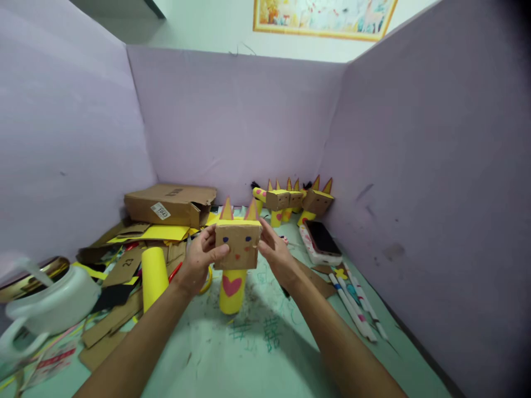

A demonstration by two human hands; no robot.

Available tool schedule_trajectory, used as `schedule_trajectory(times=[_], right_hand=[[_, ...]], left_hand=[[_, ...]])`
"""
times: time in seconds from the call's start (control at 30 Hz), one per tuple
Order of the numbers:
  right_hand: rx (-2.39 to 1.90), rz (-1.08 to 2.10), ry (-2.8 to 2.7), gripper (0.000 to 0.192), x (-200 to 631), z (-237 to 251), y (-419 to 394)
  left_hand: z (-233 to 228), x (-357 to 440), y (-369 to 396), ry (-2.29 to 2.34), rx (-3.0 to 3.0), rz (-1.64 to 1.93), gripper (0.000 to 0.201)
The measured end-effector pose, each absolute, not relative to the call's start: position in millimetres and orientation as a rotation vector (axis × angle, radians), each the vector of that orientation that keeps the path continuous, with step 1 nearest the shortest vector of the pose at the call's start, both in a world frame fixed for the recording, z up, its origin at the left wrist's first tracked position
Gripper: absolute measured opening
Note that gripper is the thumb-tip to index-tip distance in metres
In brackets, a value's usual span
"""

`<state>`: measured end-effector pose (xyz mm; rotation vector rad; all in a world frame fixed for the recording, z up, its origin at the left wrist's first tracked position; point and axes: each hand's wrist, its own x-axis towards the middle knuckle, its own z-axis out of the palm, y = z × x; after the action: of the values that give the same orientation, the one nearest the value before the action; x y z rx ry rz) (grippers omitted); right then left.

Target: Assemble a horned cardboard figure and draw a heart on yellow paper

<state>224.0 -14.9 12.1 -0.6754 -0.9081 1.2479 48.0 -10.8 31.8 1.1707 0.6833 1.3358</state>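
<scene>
A cardboard animal figure (pixel 237 249) stands in the middle of the green table: a brown box head with two pointed ears, blue eyes and pink cheeks, on a yellow tube body (pixel 231 290) with a pink heart. My left hand (pixel 199 260) grips the head's left side, thumb across its front. On the head's right side, my right hand (pixel 276 253) holds it with the fingers behind.
Three similar finished figures (pixel 292 200) stand at the back wall. A phone (pixel 321 240) and several markers (pixel 357 301) lie right. A yellow tube (pixel 153 275), cardboard scraps and a brown box (pixel 170 204) lie left, a white container (pixel 50 301) at far left. Purple partitions enclose the table.
</scene>
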Motion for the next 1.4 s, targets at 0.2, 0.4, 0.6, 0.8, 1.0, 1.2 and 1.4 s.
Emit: schedule_trajectory(times=[0.2,0.4,0.6,0.8,1.0,1.2,1.4], right_hand=[[-0.892,1.298,-0.536,0.044,239,-25,-33],[-0.859,1.551,-0.564,0.043,219,-31,-48],[-0.636,1.603,-0.453,0.029,200,-37,-51],[-0.603,1.526,-0.417,0.03,186,-41,-54],[-0.688,1.53,-0.328,0.03,189,-40,-55],[-0.635,1.687,-0.199,0.039,189,-33,-56],[-0.648,1.7,-0.131,0.031,192,-31,-56]], left_hand=[[56,59,7,0.543,0.951,1.581,0.051],[67,73,21,0.506,0.846,1.676,0.031],[64,79,20,0.504,0.786,1.699,0.025],[62,79,15,0.54,0.851,1.67,0.03],[64,73,14,0.581,1.054,1.48,0.048],[61,65,24,0.629,1.135,1.364,0.046],[58,63,25,0.639,1.215,1.314,0.043]])
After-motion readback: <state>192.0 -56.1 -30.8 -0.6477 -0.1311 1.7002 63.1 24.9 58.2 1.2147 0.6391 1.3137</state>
